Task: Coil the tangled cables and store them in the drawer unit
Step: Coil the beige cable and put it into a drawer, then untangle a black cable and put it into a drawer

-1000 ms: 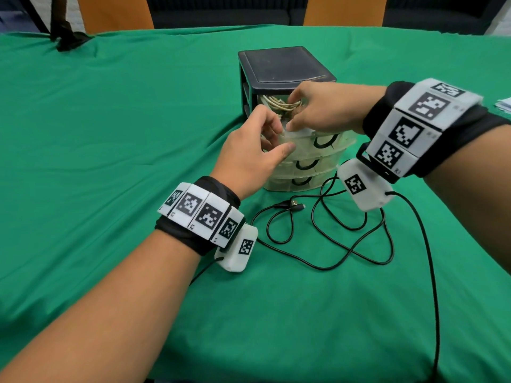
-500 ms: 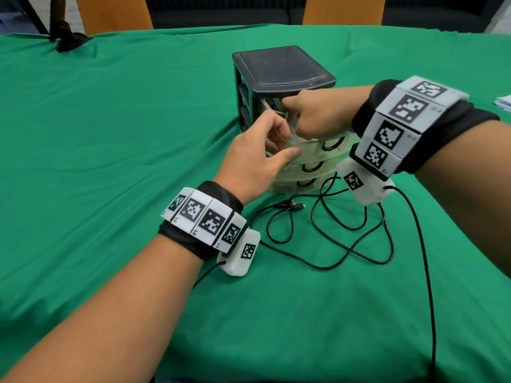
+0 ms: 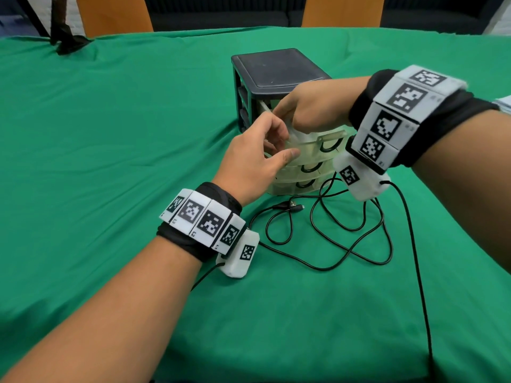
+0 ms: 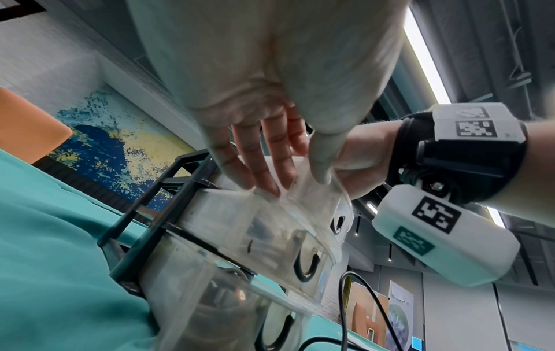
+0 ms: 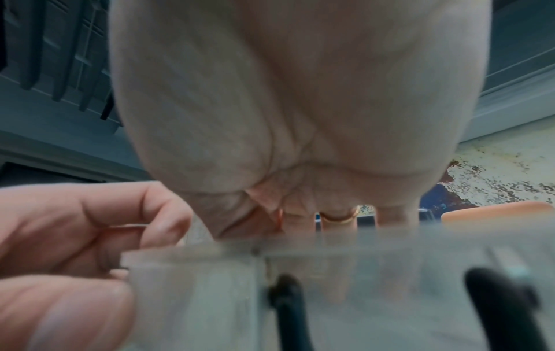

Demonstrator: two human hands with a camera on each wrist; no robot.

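A black-framed drawer unit [image 3: 279, 69] with three translucent drawers stands mid-table. Its top drawer [image 3: 318, 142] is pulled out. My left hand [image 3: 284, 143] pinches the drawer's front left corner, thumb outside and fingers inside, which the left wrist view shows at the drawer wall [image 4: 315, 197]. My right hand [image 3: 290, 117] reaches down into the same drawer; its fingertips are hidden behind the drawer front [image 5: 390, 273], so what they touch is unseen. A black cable [image 3: 331, 239] lies in loose loops on the green cloth in front of the unit, its plugs [image 3: 293, 207] near the bottom drawer.
Two orange chair backs [image 3: 116, 15] stand beyond the far table edge, and a black stand [image 3: 66, 37] sits at the far left corner. Some papers [image 3: 504, 103] lie at the right edge. The right wrist camera's wire [image 3: 414, 258] trails down over the cloth.
The beige coiled cable seen in the top drawer under my right hand a second ago is out of sight now; the right hand has sunk deeper into the drawer. The left hand stays at the corner.
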